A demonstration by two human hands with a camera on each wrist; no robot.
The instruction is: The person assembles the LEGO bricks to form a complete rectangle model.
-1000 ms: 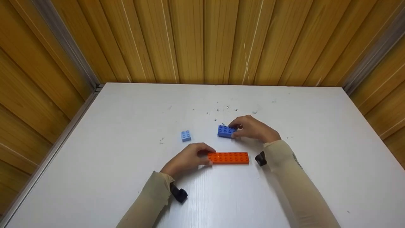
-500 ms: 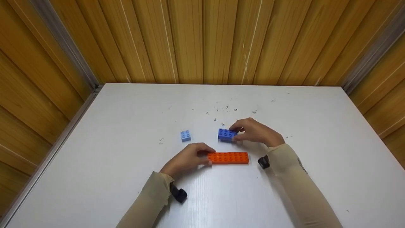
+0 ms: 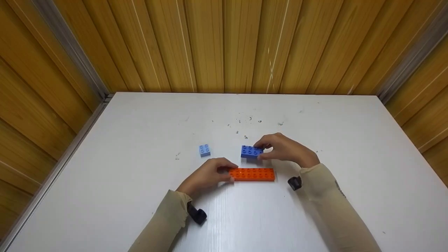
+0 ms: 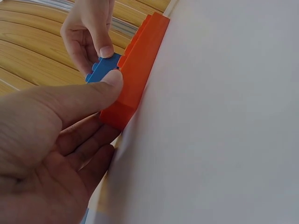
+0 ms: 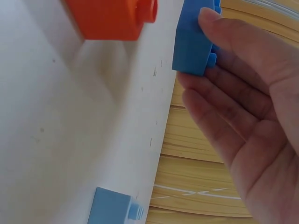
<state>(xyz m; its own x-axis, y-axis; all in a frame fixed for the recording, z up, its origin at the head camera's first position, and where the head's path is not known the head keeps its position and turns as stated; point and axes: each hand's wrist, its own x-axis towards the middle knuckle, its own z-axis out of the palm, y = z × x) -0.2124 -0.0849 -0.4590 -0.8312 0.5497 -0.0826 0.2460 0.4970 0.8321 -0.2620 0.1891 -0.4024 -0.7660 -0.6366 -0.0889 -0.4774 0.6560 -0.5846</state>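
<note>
My left hand point(image 3: 209, 175) pinches the left end of a long orange toy brick point(image 3: 254, 174) that lies flat on the white table. Behind that brick, my right hand point(image 3: 285, 149) grips the right end of a blue brick point(image 3: 250, 151) between thumb and fingers, studs facing up. A shadow shows beneath the blue brick in the head view. In the right wrist view the thumb presses one long side of the blue brick point(image 5: 192, 44), apart from the orange brick point(image 5: 110, 18). To the left sits a small light blue brick point(image 3: 204, 150), touched by neither hand.
The white table point(image 3: 147, 122) has small dark marks point(image 3: 250, 120) toward its back. Wood-patterned panels point(image 3: 210, 45) stand behind it and on both sides. A black wrist strap piece point(image 3: 197, 214) hangs at each sleeve.
My right hand has brought the blue brick toward me, closer to the orange brick, and a shadow has appeared under it. The left hand and the orange brick have stayed in place.
</note>
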